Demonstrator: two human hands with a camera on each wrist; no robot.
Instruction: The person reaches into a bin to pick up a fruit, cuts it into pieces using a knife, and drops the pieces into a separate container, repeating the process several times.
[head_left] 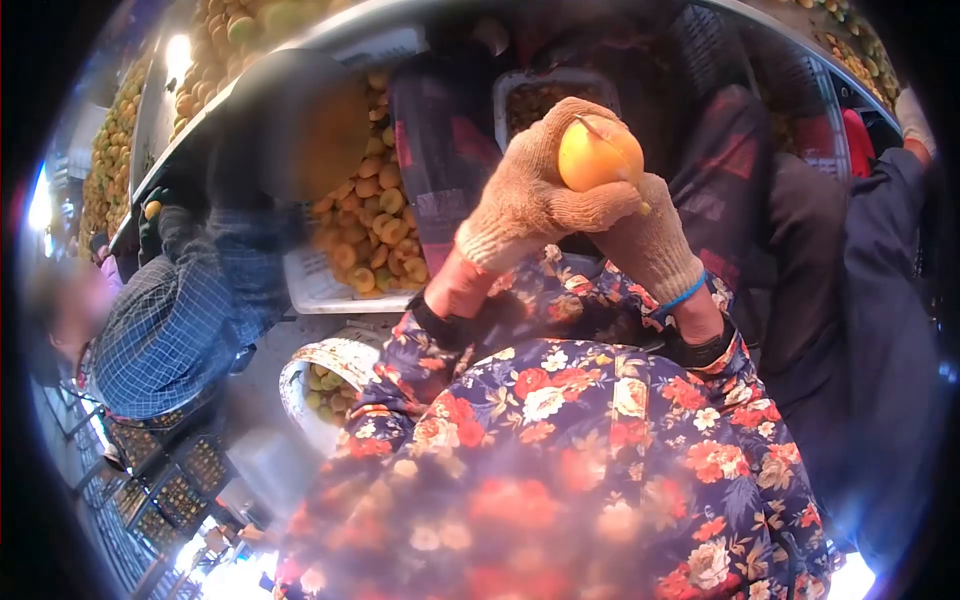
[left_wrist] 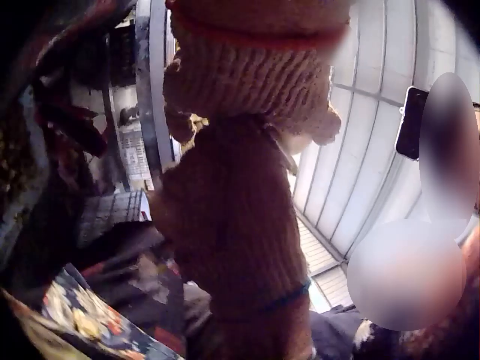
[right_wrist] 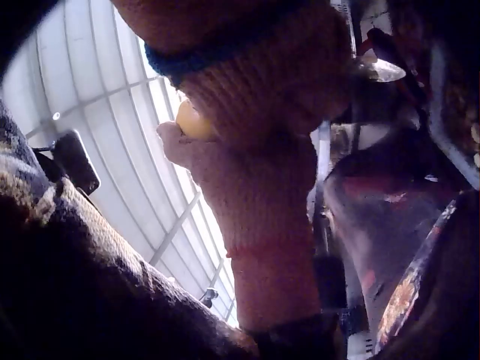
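In the head view an orange-yellow apricot [head_left: 598, 158] sits between two hands in knitted tan gloves. My left hand [head_left: 530, 190] grips it from the left, thumb across its near side. Close against it on the right, my right hand [head_left: 650, 235], with a blue band at the wrist, is curled below the fruit. A thin knife blade [left_wrist: 282, 147] shows between the gloves in the left wrist view; its handle is hidden in the right hand. The right wrist view shows a sliver of the apricot [right_wrist: 193, 120] between the gloved hands.
A white crate of halved apricots [head_left: 335, 302] stands left of my knees, with a white bucket of green-yellow fruit [head_left: 295, 390] nearer. Past the hands is a white basin [head_left: 503, 105]. A person in a checked shirt [head_left: 175, 320] sits left; dark-clothed legs [head_left: 810, 260] are at right.
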